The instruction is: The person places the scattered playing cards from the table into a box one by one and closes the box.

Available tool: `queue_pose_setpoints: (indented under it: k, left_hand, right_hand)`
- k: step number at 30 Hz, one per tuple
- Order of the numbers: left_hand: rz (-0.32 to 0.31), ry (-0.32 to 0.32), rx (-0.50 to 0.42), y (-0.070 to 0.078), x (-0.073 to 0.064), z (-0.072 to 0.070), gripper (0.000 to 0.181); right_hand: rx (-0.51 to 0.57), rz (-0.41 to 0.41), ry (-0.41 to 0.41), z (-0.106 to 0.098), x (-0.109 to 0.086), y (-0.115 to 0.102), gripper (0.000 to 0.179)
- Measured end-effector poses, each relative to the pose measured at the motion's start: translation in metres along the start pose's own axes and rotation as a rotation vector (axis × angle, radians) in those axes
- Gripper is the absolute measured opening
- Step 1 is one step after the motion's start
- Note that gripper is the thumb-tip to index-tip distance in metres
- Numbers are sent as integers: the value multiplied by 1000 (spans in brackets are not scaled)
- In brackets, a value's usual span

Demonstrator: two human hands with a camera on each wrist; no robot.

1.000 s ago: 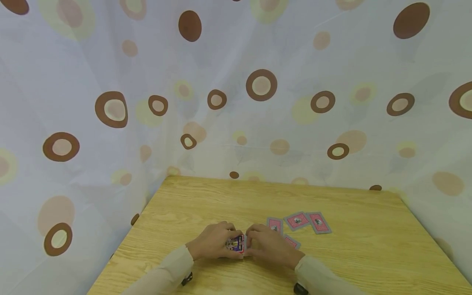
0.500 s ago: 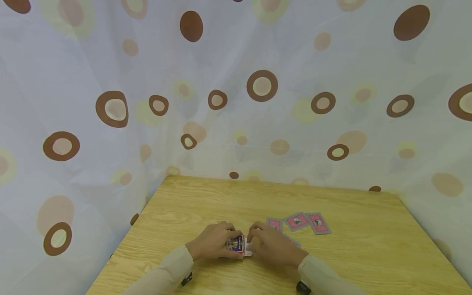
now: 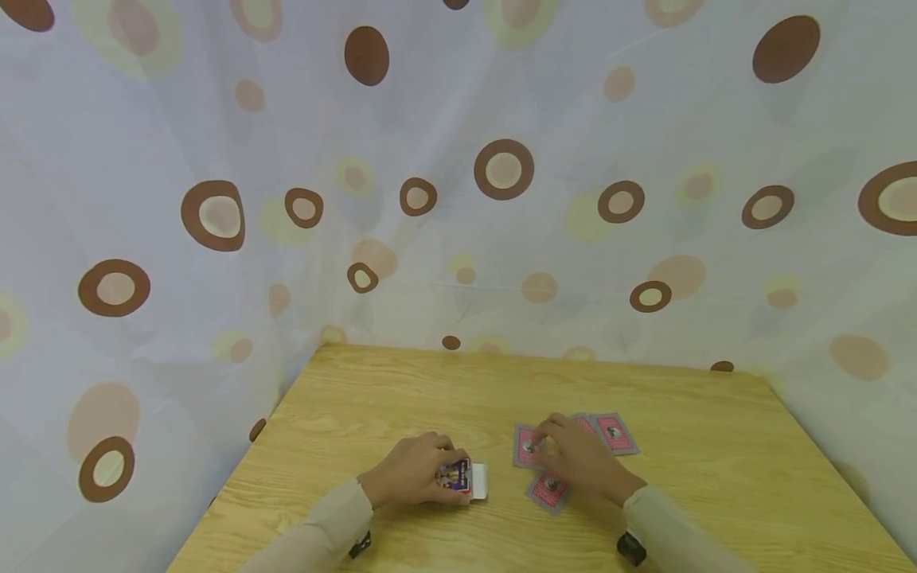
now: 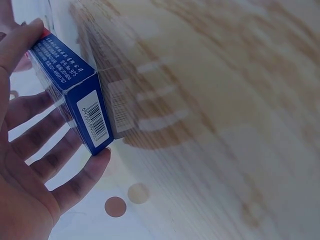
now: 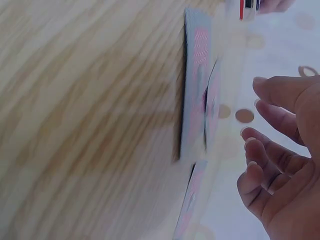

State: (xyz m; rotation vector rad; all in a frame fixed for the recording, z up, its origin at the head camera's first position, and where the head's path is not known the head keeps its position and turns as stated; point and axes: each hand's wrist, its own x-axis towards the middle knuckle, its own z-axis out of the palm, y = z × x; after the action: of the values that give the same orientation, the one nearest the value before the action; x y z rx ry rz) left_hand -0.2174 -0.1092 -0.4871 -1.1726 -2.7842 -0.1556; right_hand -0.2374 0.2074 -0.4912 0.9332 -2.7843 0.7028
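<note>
My left hand (image 3: 408, 471) grips a blue, white and red playing-card box (image 3: 453, 476) between thumb and fingers at the table's near middle. In the left wrist view the box (image 4: 75, 85) shows its barcode end, with fingertips on its edges. A white flap (image 3: 480, 481) sticks out of the box's right end. To the right, my right hand (image 3: 583, 458) hovers over several face-down playing cards. Its fingers (image 5: 285, 120) are bent loosely, with nothing between them. One red-backed card (image 3: 550, 487) lies nearest, a second card (image 3: 523, 450) just behind it, a third card (image 3: 614, 434) farther right.
The cards lie on a light wooden table (image 3: 401, 390). A white curtain (image 3: 430, 103) with brown and yellow spots hangs behind the table and along both sides. Another card (image 3: 582, 420) shows partly behind the right hand.
My right hand has left the box's right end and moved right, over the cards. The white flap and more of the nearest card now show. The left hand keeps its grip on the box.
</note>
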Motion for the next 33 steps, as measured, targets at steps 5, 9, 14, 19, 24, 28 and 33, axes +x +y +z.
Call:
queue_pose_setpoints:
  k: [5,9,14,19,24,28,33]
  left_hand:
    - [-1,6,-9,0,-2,1,75]
    - [0,11,-20,0,-2,2,76]
    - [-7,7,-15,0,-2,2,74]
    - [-5,7,-9,0,-2,-1,73]
    - [1,8,-8,0,-2,-2,73]
    - [4,11,-15,0,-2,-2,73]
    - [6,2,-15,-1,-2,0,73]
  right_hand:
    - [10,83,15,-11,-12,19,21]
    - [-37,162,31,-20,-22,34,26]
    - [-74,236,34,-30,-31,48,29]
    - [-82,295,55,-36,-39,61,31]
    - [-98,404,57,-39,-46,69,44]
    - [-98,470,32,-42,-50,69,51]
    - [-76,495,1,-46,-52,65,51]
